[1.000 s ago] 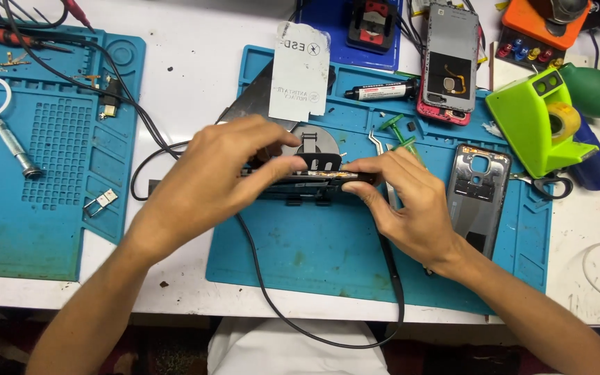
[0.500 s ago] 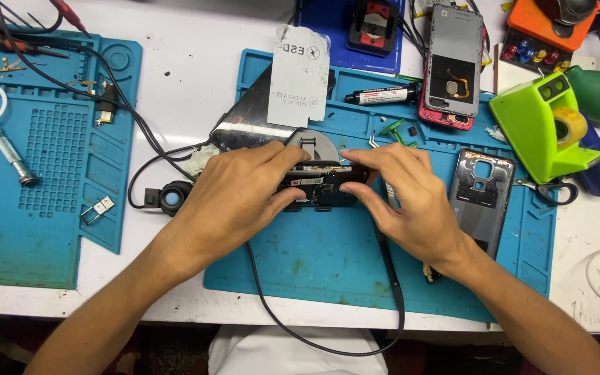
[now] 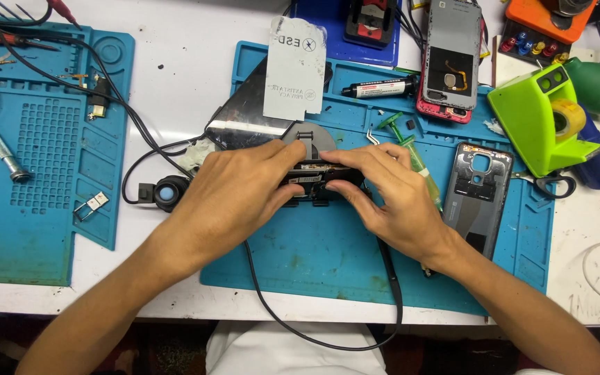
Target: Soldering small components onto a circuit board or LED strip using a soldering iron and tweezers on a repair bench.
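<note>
Dark phone (image 3: 317,182) between both hands, left hand (image 3: 234,194) and right hand (image 3: 390,201) gripping its ends

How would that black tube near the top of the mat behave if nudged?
The black tube looks round and lies on its side, so it would probably roll. It seems small and light, likely sliding easily across the smooth blue mat.

blue mat (image 3: 314,271): matt rubbery, scuffed | tape dispenser (image 3: 532,118): glossy green plastic | phone back cover (image 3: 477,187): grey matt plastic | cable (image 3: 272,312): smooth black rubber | table (image 3: 175,90): smooth white
</note>
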